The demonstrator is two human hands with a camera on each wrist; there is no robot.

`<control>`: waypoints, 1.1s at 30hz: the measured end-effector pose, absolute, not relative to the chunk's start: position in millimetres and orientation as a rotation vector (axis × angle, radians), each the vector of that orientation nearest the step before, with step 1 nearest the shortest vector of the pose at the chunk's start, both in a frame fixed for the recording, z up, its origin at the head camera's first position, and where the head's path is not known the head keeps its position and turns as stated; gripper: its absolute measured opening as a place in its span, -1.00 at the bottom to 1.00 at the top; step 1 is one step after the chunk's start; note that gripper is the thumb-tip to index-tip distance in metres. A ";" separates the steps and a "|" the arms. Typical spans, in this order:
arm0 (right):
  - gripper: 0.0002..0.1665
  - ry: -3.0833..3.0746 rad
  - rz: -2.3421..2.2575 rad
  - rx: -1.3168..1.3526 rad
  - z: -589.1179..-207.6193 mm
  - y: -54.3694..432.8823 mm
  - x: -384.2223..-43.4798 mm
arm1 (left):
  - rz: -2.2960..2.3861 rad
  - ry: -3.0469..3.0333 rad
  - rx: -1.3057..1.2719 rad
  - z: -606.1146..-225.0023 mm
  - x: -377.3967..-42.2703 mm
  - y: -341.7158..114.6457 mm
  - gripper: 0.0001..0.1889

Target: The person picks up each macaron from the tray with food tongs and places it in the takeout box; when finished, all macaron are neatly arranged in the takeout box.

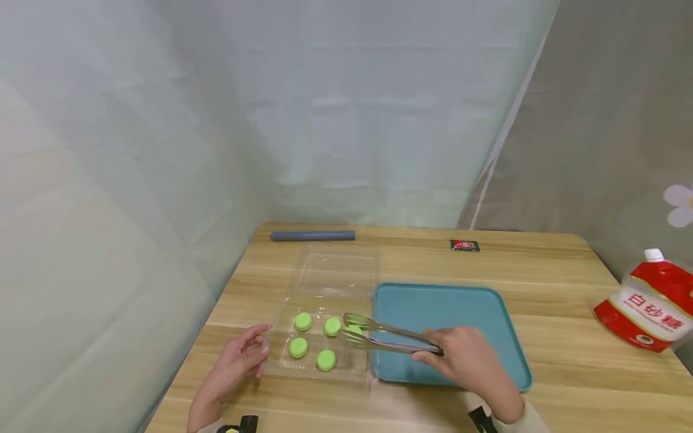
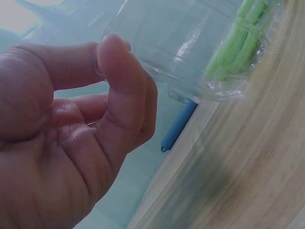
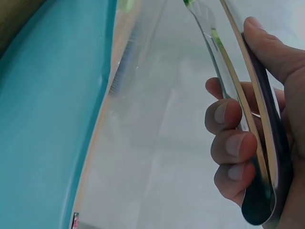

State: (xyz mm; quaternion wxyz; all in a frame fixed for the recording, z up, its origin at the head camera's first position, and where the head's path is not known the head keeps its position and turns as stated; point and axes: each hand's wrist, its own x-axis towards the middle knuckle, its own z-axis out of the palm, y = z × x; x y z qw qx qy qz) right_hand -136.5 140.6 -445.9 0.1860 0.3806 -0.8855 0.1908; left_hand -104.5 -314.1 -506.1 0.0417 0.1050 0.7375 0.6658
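Observation:
A clear plastic clamshell box lies with its lid folded back. Several light green macarons sit in its base. At the box's left side, my left hand pinches the rim between thumb and bent fingers; the left wrist view shows this hand close up. My right hand grips metal tongs, fingers wrapped round the handle in the right wrist view. The fork-like tips of the tongs stand apart around a macaron at the box's right side.
A blue tray stands right beside the box, under my right hand. Along the table's back edge lie a dark blue stick-shaped object and a small red and green packet. A red and white sugar bag stands at the far right.

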 end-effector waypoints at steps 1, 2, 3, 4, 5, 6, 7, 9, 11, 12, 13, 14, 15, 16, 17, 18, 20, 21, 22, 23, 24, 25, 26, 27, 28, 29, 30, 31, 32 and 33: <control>-0.59 -2.503 0.531 1.084 -445.4 139.2 -136.9 | 2.040 2.258 0.329 -506.5 -104.6 -314.2 -0.46; -0.59 -2.512 0.520 1.092 -444.6 137.7 -137.4 | 2.043 2.258 0.339 -506.7 -104.6 -314.3 -0.46; -0.59 -2.526 0.508 1.100 -443.7 136.4 -138.0 | 2.045 2.261 0.351 -507.2 -104.7 -314.6 -0.46; -0.59 -2.535 0.491 1.106 -442.7 135.5 -138.4 | 2.042 2.264 0.370 -507.3 -105.3 -314.5 -0.47; -0.58 -2.544 0.470 1.114 -441.4 134.7 -138.9 | 2.041 2.265 0.378 -507.4 -105.8 -314.5 -0.47; -0.57 -2.549 0.447 1.121 -439.9 133.9 -139.8 | 2.039 2.267 0.385 -507.3 -106.1 -314.3 -0.47; -0.57 -2.552 0.423 1.128 -438.4 133.1 -140.9 | 2.037 2.269 0.387 -507.4 -106.5 -314.2 -0.47; -0.56 -2.561 0.378 1.139 -434.6 131.2 -143.2 | 2.032 2.272 0.371 -506.9 -106.7 -313.6 -0.47; -0.57 -2.567 0.342 1.156 -430.7 129.2 -145.2 | 2.026 2.274 0.343 -506.1 -106.4 -313.0 -0.46; -0.58 -2.574 0.328 1.164 -429.1 128.1 -146.1 | 2.021 2.277 0.326 -505.5 -106.2 -312.7 -0.46; -0.59 -2.584 0.318 1.170 -427.5 127.0 -146.5 | 2.018 2.279 0.303 -505.0 -105.8 -312.5 -0.46; -0.59 -2.597 0.308 1.178 -426.2 125.9 -146.7 | 2.015 2.279 0.282 -504.3 -105.3 -312.3 -0.45; -0.60 -2.608 0.294 1.185 -425.2 124.4 -146.9 | 2.013 2.279 0.270 -503.9 -104.7 -312.2 -0.45; -0.60 -2.616 0.278 1.191 -424.3 122.9 -146.9 | 2.011 2.278 0.266 -503.4 -104.3 -312.4 -0.45; -0.59 -2.624 0.264 1.195 -423.6 121.3 -146.9 | 2.011 2.278 0.260 -503.0 -103.9 -312.7 -0.45; -0.59 -2.628 0.249 1.199 -422.9 119.7 -146.8 | 2.011 2.281 0.261 -502.6 -103.5 -313.0 -0.45; -0.56 -2.629 0.219 1.207 -422.0 116.7 -147.4 | 2.016 2.291 0.281 -502.8 -103.4 -313.4 -0.47; -0.54 -2.626 0.207 1.213 -421.3 115.0 -147.6 | 2.016 2.297 0.296 -503.0 -103.4 -313.8 -0.48; -0.52 -2.626 0.198 1.218 -420.8 113.7 -147.9 | 2.016 2.305 0.304 -503.0 -103.5 -314.1 -0.48; -0.49 -2.631 0.192 1.222 -420.3 112.3 -148.2 | 2.014 2.312 0.312 -503.1 -103.5 -314.2 -0.48; -0.48 -2.631 0.186 1.229 -419.6 111.0 -148.4 | 2.014 2.316 0.316 -503.1 -103.4 -314.1 -0.49; -0.46 -2.633 0.184 1.236 -419.0 109.8 -148.6 | 2.014 2.318 0.319 -503.1 -103.5 -314.0 -0.48; -0.45 -2.632 0.175 1.241 -418.3 108.6 -149.0 | 2.011 2.317 0.319 -503.1 -103.4 -313.8 -0.48; -0.44 -2.630 0.166 1.248 -417.6 107.5 -149.2 | 2.011 2.315 0.321 -503.2 -103.3 -313.9 -0.48; -0.44 -2.627 0.160 1.255 -417.2 106.5 -149.4 | 2.008 2.315 0.319 -503.1 -103.2 -313.6 -0.47; -0.43 -2.623 0.155 1.261 -416.5 105.5 -149.5 | 2.008 2.313 0.319 -503.1 -103.3 -313.4 -0.47; -0.42 -2.616 0.147 1.266 -416.2 104.7 -149.7 | 2.008 2.312 0.320 -503.2 -103.4 -313.3 -0.47; -0.42 -2.610 0.138 1.269 -416.0 104.0 -149.8 | 2.009 2.310 0.324 -503.2 -103.7 -313.3 -0.48; -0.42 -2.608 0.134 1.270 -415.7 103.4 -149.9 | 2.010 2.309 0.328 -503.2 -103.9 -313.2 -0.48; -0.42 -2.606 0.132 1.270 -415.5 102.8 -149.9 | 2.011 2.309 0.333 -503.3 -104.4 -313.3 -0.48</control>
